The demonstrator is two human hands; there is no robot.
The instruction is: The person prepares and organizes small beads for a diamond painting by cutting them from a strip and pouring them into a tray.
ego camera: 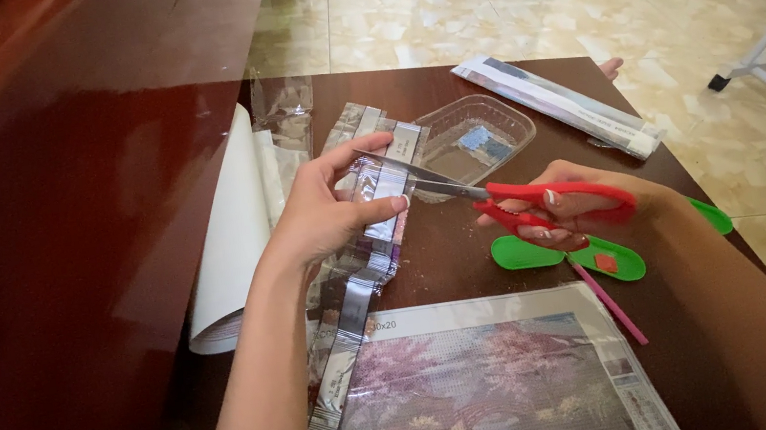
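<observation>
My left hand pinches a small clear plastic packet from a pile of such packets lying on the dark wooden table. Red-handled scissors sit in my right hand, their blades partly apart and reaching to the packet's edge between my left thumb and fingers. A clear plastic tray stands just behind the blades.
A rolled white canvas lies to the left. A printed picture sheet in a plastic sleeve lies at the near edge. Green plastic trays and a pink pen rest under my right hand. A long packet lies far right; tiled floor beyond.
</observation>
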